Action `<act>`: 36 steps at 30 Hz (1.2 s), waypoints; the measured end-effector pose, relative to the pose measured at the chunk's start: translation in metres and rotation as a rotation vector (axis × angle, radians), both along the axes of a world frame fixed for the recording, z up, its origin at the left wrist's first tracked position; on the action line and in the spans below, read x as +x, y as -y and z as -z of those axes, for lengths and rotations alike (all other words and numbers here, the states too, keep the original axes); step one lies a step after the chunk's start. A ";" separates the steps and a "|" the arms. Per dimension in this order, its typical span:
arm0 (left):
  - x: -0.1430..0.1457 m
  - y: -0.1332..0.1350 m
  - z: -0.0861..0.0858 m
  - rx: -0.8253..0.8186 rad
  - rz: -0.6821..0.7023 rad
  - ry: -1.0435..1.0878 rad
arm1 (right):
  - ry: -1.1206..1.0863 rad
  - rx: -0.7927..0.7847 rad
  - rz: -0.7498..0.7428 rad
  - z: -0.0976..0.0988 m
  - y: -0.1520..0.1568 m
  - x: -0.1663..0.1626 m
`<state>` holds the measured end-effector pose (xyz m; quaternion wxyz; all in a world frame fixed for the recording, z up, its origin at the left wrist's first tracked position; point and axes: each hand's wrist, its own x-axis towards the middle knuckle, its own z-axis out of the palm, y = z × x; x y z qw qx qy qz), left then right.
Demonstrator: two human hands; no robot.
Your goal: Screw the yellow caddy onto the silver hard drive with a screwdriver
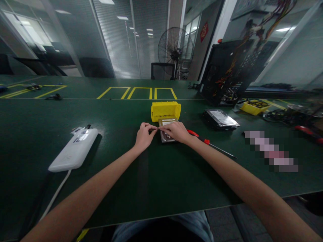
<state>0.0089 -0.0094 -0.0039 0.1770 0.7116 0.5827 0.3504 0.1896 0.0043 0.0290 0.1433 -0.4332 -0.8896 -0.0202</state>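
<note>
A hard drive point(167, 137) with a label lies on the green table, its far end against a yellow plastic bin point(166, 110). Over its left edge my left hand point(145, 136) and my right hand point(175, 130) meet, thumbs and forefingers pinched together. A tiny dark thing seems to sit between the fingertips, too small to name. The right hand covers part of the drive. Just right of that hand lies a screwdriver point(207, 142) with a red and black handle, its shaft pointing toward the lower right.
A white power bank point(73, 151) with a cable lies at left. To the right are stacked hard drives point(221, 119), an open computer case point(224, 72) with loose wires, and a small yellow bin point(254, 107). A pixelated strip point(271, 151) covers something near the right.
</note>
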 end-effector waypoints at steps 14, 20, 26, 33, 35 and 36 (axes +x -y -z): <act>-0.001 0.003 -0.003 -0.036 0.012 -0.020 | 0.117 0.044 -0.059 -0.005 0.003 0.003; -0.002 0.003 -0.003 -0.028 0.022 -0.004 | 0.088 -0.013 -0.060 -0.006 0.006 0.005; -0.002 0.004 -0.002 -0.020 0.031 0.002 | 0.051 -0.017 -0.051 -0.005 0.008 0.006; -0.001 0.003 -0.003 -0.001 0.031 0.002 | 0.027 -0.007 -0.031 -0.003 0.008 0.006; -0.002 0.003 -0.003 -0.009 0.030 -0.001 | 0.026 -0.012 -0.036 -0.003 0.008 0.006; -0.002 0.003 -0.003 -0.013 0.029 -0.002 | 0.029 -0.013 -0.037 -0.003 0.007 0.006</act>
